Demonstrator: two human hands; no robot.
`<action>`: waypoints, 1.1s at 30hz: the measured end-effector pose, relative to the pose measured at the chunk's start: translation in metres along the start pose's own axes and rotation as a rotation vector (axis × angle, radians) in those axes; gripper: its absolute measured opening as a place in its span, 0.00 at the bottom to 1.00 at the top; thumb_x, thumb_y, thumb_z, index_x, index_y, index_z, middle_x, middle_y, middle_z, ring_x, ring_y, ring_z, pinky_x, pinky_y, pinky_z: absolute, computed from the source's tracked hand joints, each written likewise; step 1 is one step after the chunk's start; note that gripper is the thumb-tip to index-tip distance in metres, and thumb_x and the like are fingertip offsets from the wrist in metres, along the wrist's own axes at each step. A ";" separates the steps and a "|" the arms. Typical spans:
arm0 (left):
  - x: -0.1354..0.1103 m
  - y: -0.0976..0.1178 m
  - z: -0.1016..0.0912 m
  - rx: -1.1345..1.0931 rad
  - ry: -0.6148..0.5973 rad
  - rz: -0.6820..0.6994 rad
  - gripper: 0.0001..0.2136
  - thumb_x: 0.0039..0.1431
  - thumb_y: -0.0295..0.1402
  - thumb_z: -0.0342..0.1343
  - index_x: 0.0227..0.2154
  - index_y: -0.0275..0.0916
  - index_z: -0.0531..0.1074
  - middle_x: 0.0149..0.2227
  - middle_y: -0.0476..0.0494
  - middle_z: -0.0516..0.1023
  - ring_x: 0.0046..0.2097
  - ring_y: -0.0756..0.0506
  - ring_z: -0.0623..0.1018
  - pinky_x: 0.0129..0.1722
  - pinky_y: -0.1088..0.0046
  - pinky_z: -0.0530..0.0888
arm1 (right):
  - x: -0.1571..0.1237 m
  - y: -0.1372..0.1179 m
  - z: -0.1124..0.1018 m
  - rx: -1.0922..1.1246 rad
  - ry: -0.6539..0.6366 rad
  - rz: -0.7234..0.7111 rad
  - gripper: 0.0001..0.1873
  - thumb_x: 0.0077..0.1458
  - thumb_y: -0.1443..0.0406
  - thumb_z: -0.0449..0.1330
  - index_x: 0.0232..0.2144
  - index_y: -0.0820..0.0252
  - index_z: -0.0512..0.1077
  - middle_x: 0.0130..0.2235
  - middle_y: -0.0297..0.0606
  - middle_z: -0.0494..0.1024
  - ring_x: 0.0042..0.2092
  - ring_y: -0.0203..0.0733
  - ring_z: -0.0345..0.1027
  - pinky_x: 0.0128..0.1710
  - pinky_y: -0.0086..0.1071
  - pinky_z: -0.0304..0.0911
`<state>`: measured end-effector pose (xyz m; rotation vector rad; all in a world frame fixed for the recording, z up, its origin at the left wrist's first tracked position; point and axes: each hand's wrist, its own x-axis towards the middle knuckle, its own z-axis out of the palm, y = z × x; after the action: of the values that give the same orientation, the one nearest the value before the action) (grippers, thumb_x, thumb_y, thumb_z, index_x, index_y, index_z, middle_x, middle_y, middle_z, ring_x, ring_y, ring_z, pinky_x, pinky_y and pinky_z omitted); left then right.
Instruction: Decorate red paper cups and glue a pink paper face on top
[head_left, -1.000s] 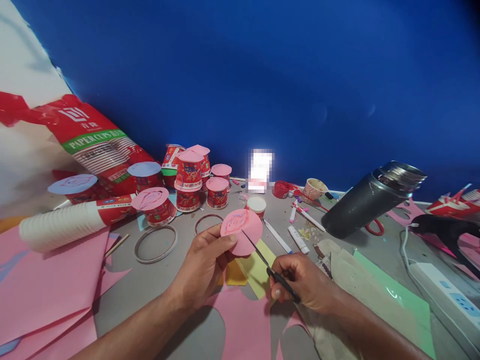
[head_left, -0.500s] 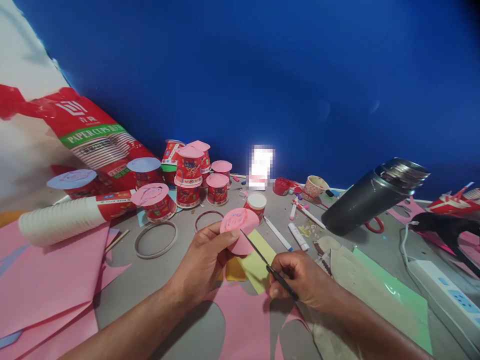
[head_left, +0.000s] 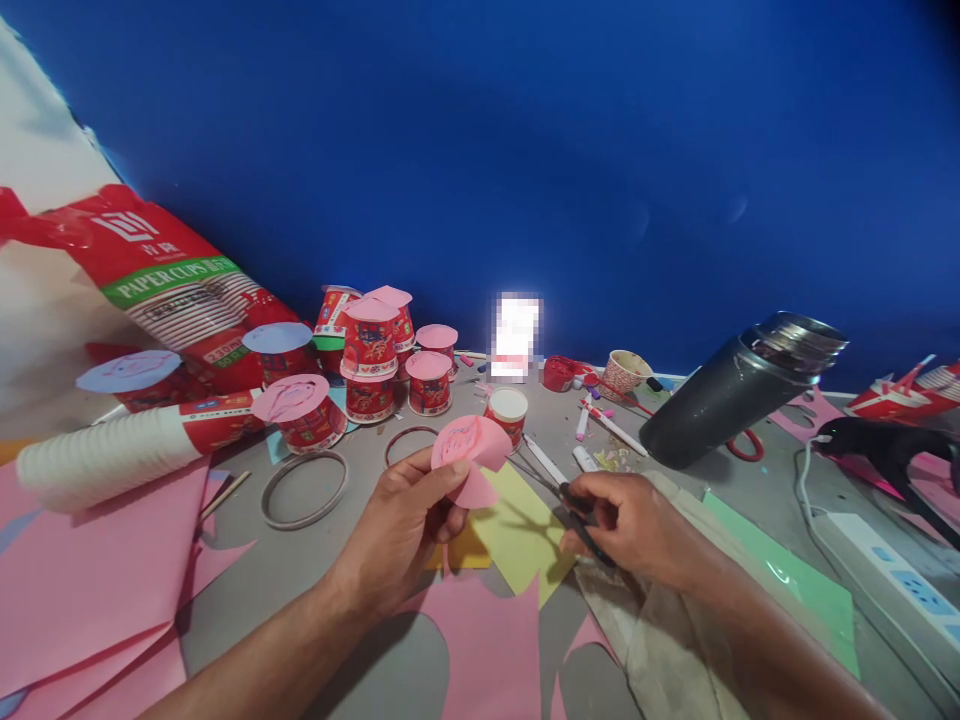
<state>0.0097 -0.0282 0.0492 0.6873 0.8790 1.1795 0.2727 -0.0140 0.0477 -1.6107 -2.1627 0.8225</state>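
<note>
Between the thumb and fingers of my left hand (head_left: 401, 520) is a pink paper disc (head_left: 466, 445) with drawn marks on its upper part. A slit from its right edge gapes open toward my thumb. My right hand (head_left: 626, 530) is closed round the black handles of a pair of scissors (head_left: 585, 525), whose blades point left and up, apart from the disc. Just behind the disc stands a small paper cup (head_left: 508, 410). Under my hands lie a yellow sheet (head_left: 517, 520) and a pink sheet (head_left: 487, 640) with round cut-outs.
Red paper cups topped with paper discs (head_left: 371, 345) stand at the back left, beside a stack of cups (head_left: 112, 455) on its side. A tape ring (head_left: 305, 490) lies nearer. On the right are a tilted dark flask (head_left: 739, 395) and a white power strip (head_left: 900, 585).
The scissors have drawn away from the disc to the right, and their handles have spread. The slit in the disc has opened wide. The view has shifted slightly.
</note>
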 end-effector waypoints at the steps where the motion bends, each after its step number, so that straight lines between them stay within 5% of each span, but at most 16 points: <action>1: 0.000 -0.001 -0.001 0.014 0.007 -0.001 0.17 0.49 0.43 0.76 0.23 0.37 0.75 0.17 0.53 0.70 0.20 0.56 0.64 0.20 0.82 0.63 | 0.001 0.003 -0.006 -0.074 0.041 -0.021 0.12 0.50 0.58 0.71 0.28 0.57 0.74 0.28 0.31 0.75 0.30 0.37 0.62 0.30 0.30 0.53; 6: 0.002 -0.002 -0.001 0.065 -0.003 -0.020 0.17 0.49 0.43 0.75 0.25 0.37 0.75 0.17 0.53 0.70 0.20 0.55 0.63 0.20 0.82 0.62 | 0.001 0.017 -0.034 -0.358 0.150 0.070 0.15 0.57 0.54 0.68 0.27 0.57 0.74 0.30 0.35 0.77 0.31 0.40 0.66 0.31 0.32 0.51; 14: 0.005 -0.005 -0.004 0.125 0.009 -0.039 0.16 0.44 0.38 0.78 0.28 0.37 0.77 0.20 0.51 0.75 0.23 0.53 0.70 0.23 0.80 0.69 | 0.003 0.034 -0.059 -0.557 0.071 0.267 0.19 0.60 0.53 0.67 0.24 0.60 0.77 0.36 0.44 0.80 0.32 0.41 0.69 0.29 0.32 0.47; 21: 0.003 -0.003 0.001 0.171 0.034 -0.063 0.15 0.41 0.36 0.77 0.29 0.36 0.79 0.22 0.51 0.75 0.23 0.53 0.70 0.22 0.81 0.68 | 0.013 0.061 -0.057 -0.432 -0.110 0.395 0.16 0.56 0.61 0.70 0.20 0.60 0.73 0.21 0.37 0.75 0.23 0.38 0.69 0.24 0.31 0.49; 28: 0.002 -0.006 0.004 0.140 -0.028 -0.077 0.16 0.42 0.35 0.77 0.32 0.36 0.79 0.21 0.52 0.74 0.21 0.54 0.68 0.19 0.80 0.66 | 0.013 0.072 -0.059 -0.333 -0.081 0.378 0.12 0.49 0.64 0.72 0.26 0.58 0.72 0.24 0.32 0.76 0.22 0.37 0.68 0.23 0.29 0.51; 33: 0.000 -0.006 0.005 0.153 -0.090 -0.094 0.16 0.43 0.37 0.77 0.31 0.37 0.78 0.19 0.53 0.72 0.20 0.52 0.67 0.19 0.75 0.70 | 0.008 0.070 -0.067 -0.109 -0.221 0.429 0.07 0.52 0.65 0.67 0.27 0.58 0.70 0.21 0.33 0.77 0.22 0.40 0.71 0.24 0.29 0.58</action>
<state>0.0165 -0.0296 0.0469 0.8082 0.9221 0.9975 0.3615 0.0246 0.0567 -2.1768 -2.0594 1.0628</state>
